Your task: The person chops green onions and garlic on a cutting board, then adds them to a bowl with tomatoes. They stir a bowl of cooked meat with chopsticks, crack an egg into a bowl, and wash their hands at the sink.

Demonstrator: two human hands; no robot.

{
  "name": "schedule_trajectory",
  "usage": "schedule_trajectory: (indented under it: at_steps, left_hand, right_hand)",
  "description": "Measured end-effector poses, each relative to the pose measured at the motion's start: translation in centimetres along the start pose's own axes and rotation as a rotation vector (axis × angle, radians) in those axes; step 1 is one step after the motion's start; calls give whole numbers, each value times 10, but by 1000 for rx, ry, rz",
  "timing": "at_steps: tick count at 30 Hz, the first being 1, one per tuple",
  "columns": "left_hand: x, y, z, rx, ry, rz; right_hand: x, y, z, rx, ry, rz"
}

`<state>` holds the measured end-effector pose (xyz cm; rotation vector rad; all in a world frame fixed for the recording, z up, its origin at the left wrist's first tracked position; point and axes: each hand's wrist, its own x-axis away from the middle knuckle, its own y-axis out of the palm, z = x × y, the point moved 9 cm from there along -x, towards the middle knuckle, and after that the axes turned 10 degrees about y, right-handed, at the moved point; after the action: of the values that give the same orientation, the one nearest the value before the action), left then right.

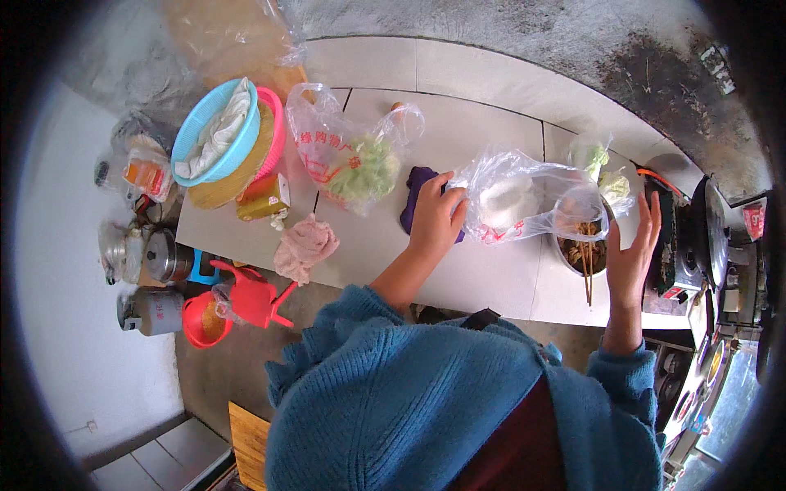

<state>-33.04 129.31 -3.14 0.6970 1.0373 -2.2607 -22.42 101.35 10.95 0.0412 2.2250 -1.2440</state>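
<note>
My left hand (pixel 435 218) has its fingers spread at the left edge of a clear plastic bag (pixel 540 169) and over a dark purple cloth (pixel 419 184). Its fingertips meet or nearly meet the film. White granular material (pixel 505 199) lies inside the bag, and red print shows on its lower side. The bag's right end rests over the rim of a bowl (pixel 568 268) containing brown food pieces. A pair of wooden chopsticks (pixel 588 276) leans out of this bowl toward me. My right hand (pixel 632 248) is raised just right of the bowl, fingers apart, holding nothing.
A bag of leafy greens (pixel 365 169) lies left, near a pink cloth (pixel 306 245), a yellow box (pixel 264 197) and a blue basket (pixel 245 147). Bagged cabbage (pixel 614 187) sits behind the bowl. At right stands a stove (pixel 678 264) with an upright black pan lid (pixel 712 233).
</note>
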Motion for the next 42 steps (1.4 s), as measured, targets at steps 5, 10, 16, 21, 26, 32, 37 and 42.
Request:
schedule_trajectory:
  at_steps: [5,10,16,21,26,32,37,42]
  left_hand:
    - [-28,-24,-13,-31,48,38]
    - [-61,-37,-31,-103,74,45]
    - [-79,-9,-49,-89,80,2]
    - [-95,62,-131,53,10,-198]
    - [-104,111,-236,-232,-119,-435]
    - [-83,78,-315,-579,-401,-291]
    - [-78,88,-340,-359,-426,-383]
    - [-78,102,-306,-448,-290,-292]
  right_hand:
    - [17,2,11,34,0,1]
    - [26,-1,16,66,21,-3]
    - [33,-6,24,79,51,3]
    - [58,0,48,114,167,-55]
    - [82,10,63,173,257,-113]
    - [88,10,81,246,332,-163]
    - [85,21,87,281,280,-203]
    - [71,37,77,255,258,-246]
